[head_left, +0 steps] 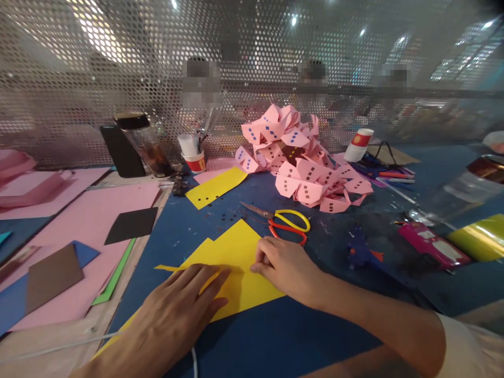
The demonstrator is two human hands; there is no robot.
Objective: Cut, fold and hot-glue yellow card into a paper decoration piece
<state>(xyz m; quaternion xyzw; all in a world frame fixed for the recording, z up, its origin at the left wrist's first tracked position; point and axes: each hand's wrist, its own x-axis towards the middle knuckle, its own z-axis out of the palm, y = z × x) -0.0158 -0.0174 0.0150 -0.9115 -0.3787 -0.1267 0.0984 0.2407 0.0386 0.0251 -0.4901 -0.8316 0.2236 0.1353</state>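
My left hand (pixel 189 304) lies palm down on a yellow paper sheet (pixel 236 241), its fingers stretched out and slightly apart. On the right part of that sheet, my right hand (pixel 285 265) rests with curled fingers and the thumb close to them; whether anything is pinched there is hidden. A thin yellow strip (pixel 166 268) sticks out left of my left fingers. Beyond the sheet, scissors (pixel 271 216) with one yellow and one red handle lie slightly apart at the blades. Another yellow paper piece (pixel 216 188), with small dark squares on it, lies farther back.
Folded pink paper pieces (pixel 303 181) with small squares are heaped at the back. Left are a phone (pixel 120 152), a lidded jar (pixel 151 152), a paper cup (pixel 195 161) and coloured sheets (pixel 55 278). To the right lie a blue glue gun (pixel 360 249) and a magenta packet (pixel 433 244).
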